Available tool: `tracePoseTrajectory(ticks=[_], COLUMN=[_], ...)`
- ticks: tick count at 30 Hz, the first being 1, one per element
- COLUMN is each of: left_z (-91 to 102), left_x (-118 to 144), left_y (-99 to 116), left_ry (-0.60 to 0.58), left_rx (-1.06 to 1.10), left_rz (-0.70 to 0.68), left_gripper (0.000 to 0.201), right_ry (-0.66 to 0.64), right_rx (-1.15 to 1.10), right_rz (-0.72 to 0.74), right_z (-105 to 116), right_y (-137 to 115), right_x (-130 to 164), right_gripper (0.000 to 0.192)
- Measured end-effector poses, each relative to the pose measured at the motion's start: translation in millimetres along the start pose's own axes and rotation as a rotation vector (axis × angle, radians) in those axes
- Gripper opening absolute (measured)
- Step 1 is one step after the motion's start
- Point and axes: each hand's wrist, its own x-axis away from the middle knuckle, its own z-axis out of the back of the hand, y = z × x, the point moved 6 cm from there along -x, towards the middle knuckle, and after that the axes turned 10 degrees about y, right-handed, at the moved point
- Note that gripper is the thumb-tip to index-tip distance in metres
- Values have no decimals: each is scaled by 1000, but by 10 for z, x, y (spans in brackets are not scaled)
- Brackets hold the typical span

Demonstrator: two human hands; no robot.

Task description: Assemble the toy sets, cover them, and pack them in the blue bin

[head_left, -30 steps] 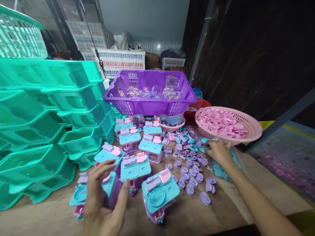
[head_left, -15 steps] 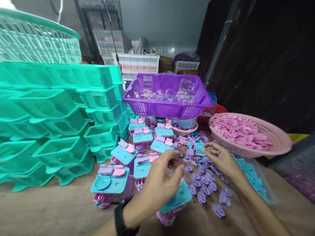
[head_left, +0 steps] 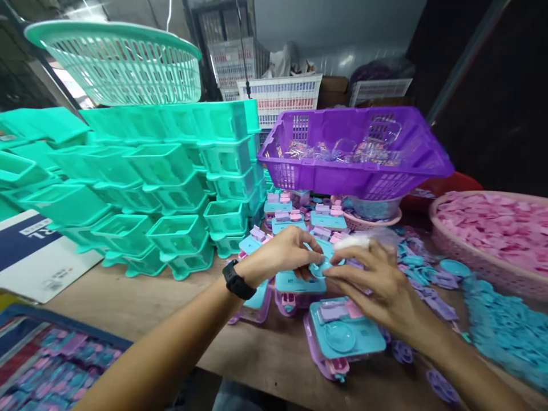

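My left hand (head_left: 293,254), with a black wristband, and my right hand (head_left: 379,282) meet above a teal-topped toy box (head_left: 295,283). The fingertips of both are closed around a small round teal dish (head_left: 317,269), partly hidden by them. Nearer to me stands another toy box (head_left: 368,328) with a purple piece, a pink piece and a round teal dish (head_left: 339,337) on its lid. More boxes of this kind (head_left: 285,225) stand behind my left hand. Purple oval pieces (head_left: 440,385) lie below my right forearm.
Stacked green plastic bins (head_left: 171,240) fill the left, with a green basket (head_left: 128,63) on top. A purple crate (head_left: 351,171) stands behind the hands. At right are a pink basket (head_left: 466,257) of pink pieces and a bag of teal pieces (head_left: 505,325). A filled blue-rimmed tray (head_left: 111,341) is lower left.
My right hand has brought the teal dish from the loose parts leftward to the toy boxes. My left hand, previously empty, now touches it too. The view has turned left.
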Motion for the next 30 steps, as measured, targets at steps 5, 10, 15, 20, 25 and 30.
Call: tracePoseTrajectory(ticks=[5, 10, 15, 20, 25, 30], left_z=[227, 320, 133, 120, 115, 82], left_x=[229, 636, 864, 892, 908, 903], left_y=[-157, -140, -384, -486, -482, -530], left_ry=[196, 456, 254, 270, 284, 286], left_rx=[-238, -722, -1030, -1149, -1190, -1180], left_rz=[-135, -520, -640, -687, -719, -716], left_gripper=[29, 22, 26, 23, 24, 25], right_ry=[-159, -384, -483, -411, -363, -432], right_rx=[-134, -156, -66, 88, 40, 50], right_rz=[47, -47, -75, -129, -80, -128], right_z=[-370, -707, -866, -914, -835, -815], right_y=[-231, -209, -237, -305, -359, -446], right_x=[-79, -161, -190, -148, -52, -28], right_gripper=[19, 15, 15, 17, 18, 25])
